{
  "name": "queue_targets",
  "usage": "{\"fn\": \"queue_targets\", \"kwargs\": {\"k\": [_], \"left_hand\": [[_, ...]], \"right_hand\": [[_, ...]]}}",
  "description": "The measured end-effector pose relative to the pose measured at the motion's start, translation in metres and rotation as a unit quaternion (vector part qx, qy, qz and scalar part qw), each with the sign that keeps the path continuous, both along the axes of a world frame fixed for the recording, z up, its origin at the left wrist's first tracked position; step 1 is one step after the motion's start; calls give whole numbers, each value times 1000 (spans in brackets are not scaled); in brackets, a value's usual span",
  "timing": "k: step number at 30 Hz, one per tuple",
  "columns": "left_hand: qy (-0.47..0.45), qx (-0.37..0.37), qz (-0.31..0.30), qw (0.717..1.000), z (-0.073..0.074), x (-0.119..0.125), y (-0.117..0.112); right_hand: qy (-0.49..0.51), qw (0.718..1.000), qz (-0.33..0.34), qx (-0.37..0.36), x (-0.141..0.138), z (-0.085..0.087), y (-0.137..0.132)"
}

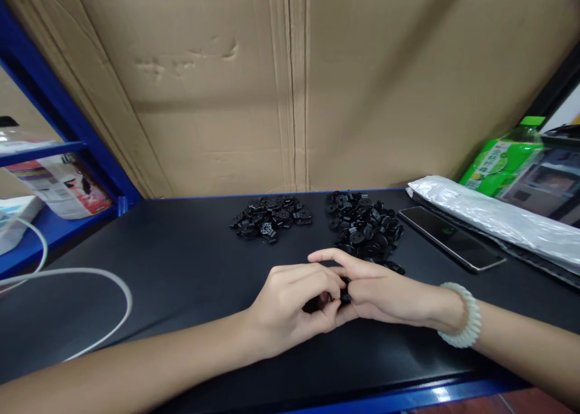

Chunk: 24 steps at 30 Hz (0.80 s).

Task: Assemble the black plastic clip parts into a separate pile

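My left hand point(299, 299) and my right hand point(380, 290) meet over the front middle of the black table point(190, 293). Between their fingertips is a small black part point(345, 290), mostly covered by the fingers, so its full shape is hidden. Left thumb and fingers pinch at its left side; the right thumb and curled fingers grip it from the right, with the index finger stretched out. Just beyond the hands lie a left pile of small black plastic parts point(272, 214), some with holes, and a right pile of rounder black parts point(365, 223).
A phone point(451, 236) lies right of the piles, beside a silvery plastic package point(493, 217). Behind it stands a green-capped bottle point(507, 157). Cardboard point(217, 87) walls the back. At left, a white cable point(127, 293) loops over the table near a blue shelf frame point(124, 181).
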<state>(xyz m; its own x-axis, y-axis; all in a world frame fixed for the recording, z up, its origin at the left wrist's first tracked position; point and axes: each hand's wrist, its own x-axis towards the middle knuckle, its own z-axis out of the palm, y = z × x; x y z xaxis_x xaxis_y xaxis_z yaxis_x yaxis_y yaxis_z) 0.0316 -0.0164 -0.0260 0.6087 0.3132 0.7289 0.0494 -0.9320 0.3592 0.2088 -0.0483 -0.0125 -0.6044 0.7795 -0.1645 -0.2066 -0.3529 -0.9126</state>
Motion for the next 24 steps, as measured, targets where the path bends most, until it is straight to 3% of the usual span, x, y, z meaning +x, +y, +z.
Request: {"fn": "queue_targets", "kwargs": {"k": [3, 5, 8, 10, 12, 16, 17, 18, 22, 24], "left_hand": [[-10, 7, -22, 1000, 8, -5, 3], [11, 57, -32, 998, 11, -9, 6], [87, 151, -23, 984, 12, -14, 10], [129, 180, -10, 975, 10, -16, 10], [151, 182, 0, 972, 8, -16, 8], [175, 162, 35, 970, 4, -17, 6], [186, 148, 55, 970, 4, -17, 6], [201, 130, 83, 967, 4, -18, 5], [283, 45, 225, 931, 4, -20, 4], [319, 10, 254, 913, 4, -21, 4]], "right_hand": [[20, 999, 23, 14, 8, 9, 5], [0, 998, 40, 52, 15, 17, 7], [-136, 970, 65, 192, 27, 27, 9], [-245, 918, 55, 307, 35, 33, 9], [-327, 851, 0, 410, 44, 36, 12], [-464, 653, -174, 572, 63, 37, 25], [-484, 614, -195, 592, 67, 35, 29], [-494, 593, -206, 602, 69, 34, 31], [-484, 601, -226, 595, 66, 28, 33], [-471, 607, -237, 594, 59, 26, 28]]}}
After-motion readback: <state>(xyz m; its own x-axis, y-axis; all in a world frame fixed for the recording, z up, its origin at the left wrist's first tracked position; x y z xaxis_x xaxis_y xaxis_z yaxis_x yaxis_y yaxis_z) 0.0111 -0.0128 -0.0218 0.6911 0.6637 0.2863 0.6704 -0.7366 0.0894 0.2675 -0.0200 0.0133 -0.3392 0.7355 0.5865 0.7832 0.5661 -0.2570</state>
